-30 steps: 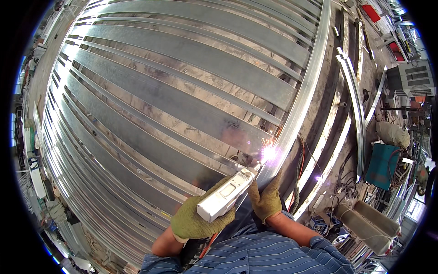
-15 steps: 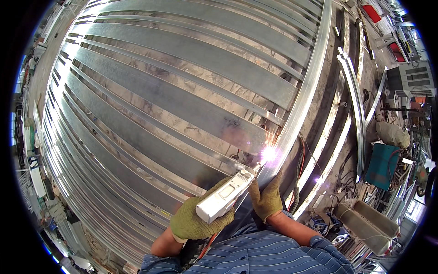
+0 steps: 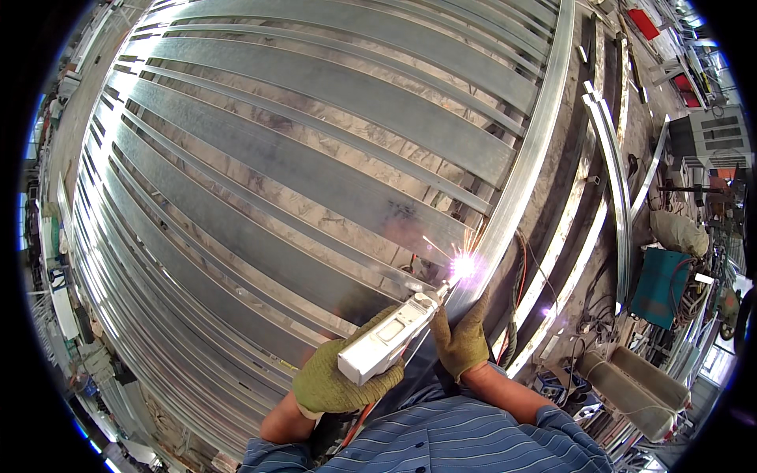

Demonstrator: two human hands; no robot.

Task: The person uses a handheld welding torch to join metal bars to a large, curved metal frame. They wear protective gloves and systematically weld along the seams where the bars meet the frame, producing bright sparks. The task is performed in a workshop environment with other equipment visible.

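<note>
My left hand [image 3: 343, 380], in an olive-green work glove, is closed round a boxy silver-white welding gun [image 3: 386, 344]. The gun's nozzle points up and to the right, with a bright white-violet weld flare [image 3: 463, 267] and orange sparks at its tip. That flare sits where a flat cross tube [image 3: 339, 193] meets the long metal rail [image 3: 516, 185] on the right of a slatted frame. Close below the nozzle, my gloved right hand [image 3: 463, 347] straddles the near part of the rail, thumb on one side and fingers on the other. The glare hides the joint itself.
Many parallel metal slats fill the left and middle, over a dusty floor. Right of the rail run a hose [image 3: 516, 296], long bars and bent metal strips [image 3: 615, 189]. Farther right stand a teal box [image 3: 661, 288], a grey machine [image 3: 714, 134] and a beige trough [image 3: 631, 394].
The welding gun and its flare have shifted very slightly left and toward me. Sparks now also fly out to the left. My right hand stays in place.
</note>
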